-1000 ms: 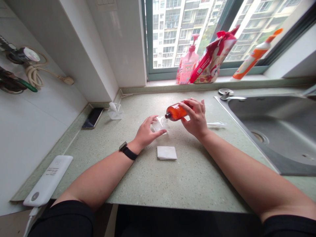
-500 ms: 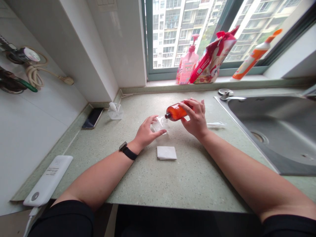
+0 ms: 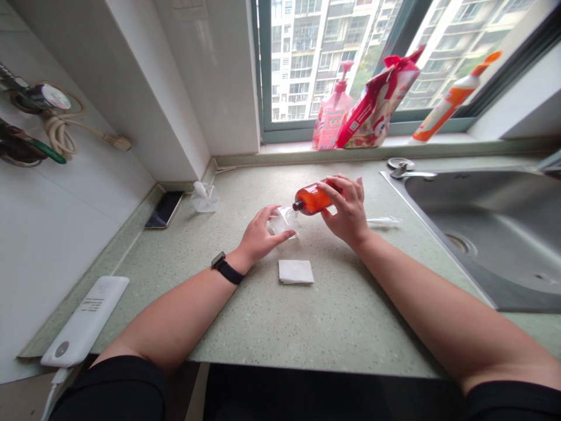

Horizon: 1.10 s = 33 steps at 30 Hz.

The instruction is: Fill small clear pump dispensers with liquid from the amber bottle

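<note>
My right hand (image 3: pixel 348 213) is wrapped round an amber bottle (image 3: pixel 310 200), which is tipped on its side with its uncapped neck pointing left. The mouth of the bottle sits at the upper right of a small clear plastic container (image 3: pixel 284 222). My left hand (image 3: pixel 262 231) grips that container, thumb in front and fingers behind. Whether liquid is flowing between the two I cannot make out. On the counter just below them lies a folded white paper towel (image 3: pixel 296 272). A thin clear-wrapped item (image 3: pixel 384 223) rests behind my right wrist.
A clear container with a white spray top (image 3: pixel 204 197) and a phone (image 3: pixel 165 210) are at the back left. A white power bank (image 3: pixel 86 321) lies front left. The steel sink (image 3: pixel 438 234) is on the right. A pump bottle (image 3: pixel 333 117), a red bag (image 3: pixel 379 105) and an orange-white bottle (image 3: pixel 451 102) line the sill.
</note>
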{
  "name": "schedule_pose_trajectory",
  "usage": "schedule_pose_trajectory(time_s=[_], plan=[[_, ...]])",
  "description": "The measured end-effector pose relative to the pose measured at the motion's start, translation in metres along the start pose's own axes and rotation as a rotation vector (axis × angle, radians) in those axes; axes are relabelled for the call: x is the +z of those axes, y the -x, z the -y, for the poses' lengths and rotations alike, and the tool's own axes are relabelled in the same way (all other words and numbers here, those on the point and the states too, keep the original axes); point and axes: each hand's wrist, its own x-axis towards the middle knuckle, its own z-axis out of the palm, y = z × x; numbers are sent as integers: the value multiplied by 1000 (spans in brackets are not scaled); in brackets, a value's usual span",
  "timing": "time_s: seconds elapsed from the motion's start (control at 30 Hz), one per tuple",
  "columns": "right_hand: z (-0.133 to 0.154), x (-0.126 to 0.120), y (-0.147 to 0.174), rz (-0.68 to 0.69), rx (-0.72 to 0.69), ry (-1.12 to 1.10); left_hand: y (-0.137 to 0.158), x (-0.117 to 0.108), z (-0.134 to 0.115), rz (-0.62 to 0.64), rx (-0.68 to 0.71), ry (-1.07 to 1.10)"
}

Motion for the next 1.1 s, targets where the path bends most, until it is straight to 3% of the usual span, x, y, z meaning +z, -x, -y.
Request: schedule_pose_trajectory(time_s=[0.73, 1.1], plan=[[-1, 0, 0, 37, 26, -11, 0, 0, 0, 0, 5, 2], [0, 0, 0, -13, -16, -16, 0, 0, 0, -2, 6, 7]])
